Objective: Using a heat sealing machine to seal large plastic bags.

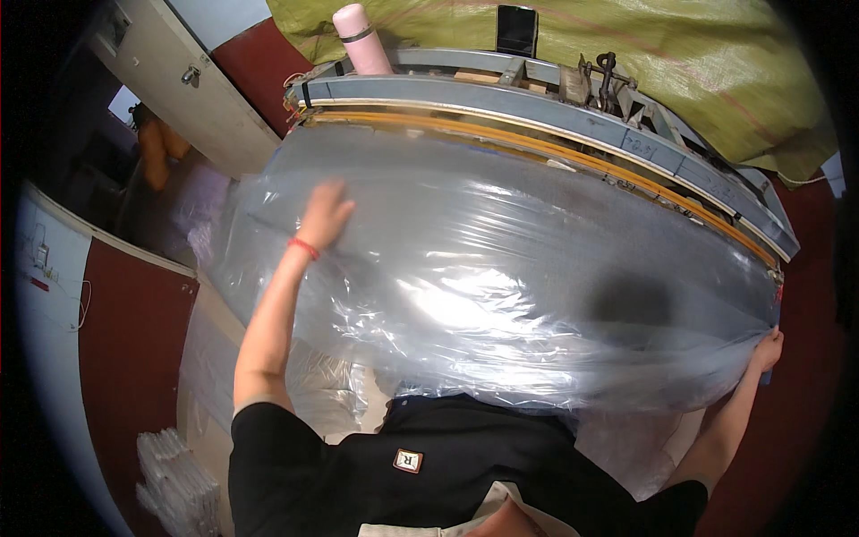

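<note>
A wide sheet of clear plastic film (537, 215) spreads over the work surface in front of me, wrinkled and shiny along its near side. Over its left part is my left hand (327, 215), a red band at the wrist. Its fingers are somewhat blurred but look apart, with nothing held in them; whether the palm touches the film I cannot tell. At the far right corner, my right hand (767, 349) pinches the edge of the film. The near edge of the sheet hangs against my black shirt.
Behind the film runs a long grey metal beam (465, 92) with an orange strip (537, 140) below it. A pink bottle (362, 40), a phone (517, 31) and a metal clamp (607, 80) are along the back. Folded clear plastic (174, 483) lies lower left, below an open doorway.
</note>
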Tool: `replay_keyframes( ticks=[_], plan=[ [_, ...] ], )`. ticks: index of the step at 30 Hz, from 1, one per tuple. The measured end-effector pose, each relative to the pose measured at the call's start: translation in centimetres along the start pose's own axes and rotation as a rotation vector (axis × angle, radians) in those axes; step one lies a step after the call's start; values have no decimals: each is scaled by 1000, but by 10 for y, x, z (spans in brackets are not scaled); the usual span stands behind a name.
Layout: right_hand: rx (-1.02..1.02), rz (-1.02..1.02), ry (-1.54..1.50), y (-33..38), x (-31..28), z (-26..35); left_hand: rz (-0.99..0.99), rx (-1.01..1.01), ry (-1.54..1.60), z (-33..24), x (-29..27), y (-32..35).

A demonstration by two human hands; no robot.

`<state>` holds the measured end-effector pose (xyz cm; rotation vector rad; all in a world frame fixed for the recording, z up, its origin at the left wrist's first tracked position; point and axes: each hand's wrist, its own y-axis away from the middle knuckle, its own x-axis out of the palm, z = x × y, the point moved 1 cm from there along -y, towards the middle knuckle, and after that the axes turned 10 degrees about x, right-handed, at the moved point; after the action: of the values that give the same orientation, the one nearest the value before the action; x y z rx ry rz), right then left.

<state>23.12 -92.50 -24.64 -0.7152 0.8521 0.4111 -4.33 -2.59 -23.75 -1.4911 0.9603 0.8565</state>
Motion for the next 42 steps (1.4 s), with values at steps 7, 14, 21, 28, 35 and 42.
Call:
replay_keyframes(
  ticks=[7, 14, 21, 28, 35, 42],
  plan=[
    [-48, 44, 152, 0, -9, -13, 193, -678, -217, 103, 13, -55],
    [-16, -22, 6, 18, -28, 0, 320, -510, -220, 100, -2, -133],
    [-52, 1, -540, 20, -5, 17, 220, 20, 910, -214, 32, -177],
    [-27, 66, -875, 7, 9, 1, 792, 597, 1293, -548, 78, -149],
    [-21, 43, -760, 11, -1, 7, 608, 536, 1163, -636, 112, -144],
    [-56, 110, -817, 10, 2, 2, 1499, 284, 1724, -550, 34, -110]
  ],
)
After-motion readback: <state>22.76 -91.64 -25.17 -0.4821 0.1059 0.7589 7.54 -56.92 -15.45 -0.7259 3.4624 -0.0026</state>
